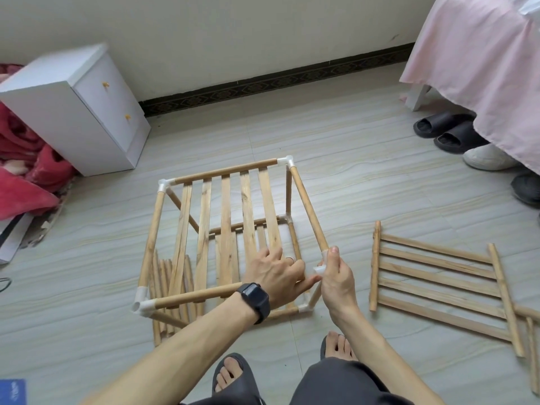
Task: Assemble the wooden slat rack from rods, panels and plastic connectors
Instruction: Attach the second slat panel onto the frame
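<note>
The wooden slat rack has slats pointing away. The left hand holds its near wooden rod; the right hand grips a white plastic connector.

A white two-drawer cabinet with small yellow knobs stood at the upper left, against a pale wall. A crumpled red blanket lay beside it at the left edge. A dark patterned baseboard ran along the wall's foot. At the upper right, pink cloth hung just above black slippers and a white shoe on the pale tiled floor.
</note>
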`<act>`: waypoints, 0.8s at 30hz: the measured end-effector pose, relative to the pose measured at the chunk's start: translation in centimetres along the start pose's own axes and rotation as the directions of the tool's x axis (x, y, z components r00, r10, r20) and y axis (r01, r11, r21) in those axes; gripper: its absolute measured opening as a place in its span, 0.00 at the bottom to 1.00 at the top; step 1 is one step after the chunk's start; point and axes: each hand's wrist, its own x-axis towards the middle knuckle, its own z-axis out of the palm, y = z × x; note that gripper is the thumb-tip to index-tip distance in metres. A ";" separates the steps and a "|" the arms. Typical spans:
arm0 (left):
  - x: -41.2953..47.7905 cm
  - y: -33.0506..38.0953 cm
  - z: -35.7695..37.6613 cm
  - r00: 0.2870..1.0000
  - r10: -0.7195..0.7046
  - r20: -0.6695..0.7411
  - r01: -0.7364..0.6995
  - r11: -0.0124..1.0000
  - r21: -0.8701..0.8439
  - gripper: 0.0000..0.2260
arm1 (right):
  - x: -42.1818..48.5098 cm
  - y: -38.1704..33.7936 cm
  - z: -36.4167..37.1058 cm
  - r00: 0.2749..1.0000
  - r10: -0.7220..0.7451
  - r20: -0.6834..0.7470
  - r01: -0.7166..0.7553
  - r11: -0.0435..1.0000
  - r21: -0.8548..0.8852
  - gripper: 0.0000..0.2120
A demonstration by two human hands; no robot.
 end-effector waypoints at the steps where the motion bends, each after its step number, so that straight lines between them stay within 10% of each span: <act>1: 0.1 0.1 0.1 1.000 0.007 0.019 -0.007 1.000 -0.002 0.27 | 0.0 0.0 0.0 1.000 -0.013 -0.011 0.013 1.000 0.001 0.28; 24: -0.1 -0.6 0.5 0.988 0.068 0.141 -0.053 0.993 -0.106 0.20 | -0.1 -1.1 0.3 0.987 0.015 0.160 -0.001 0.996 -0.086 0.23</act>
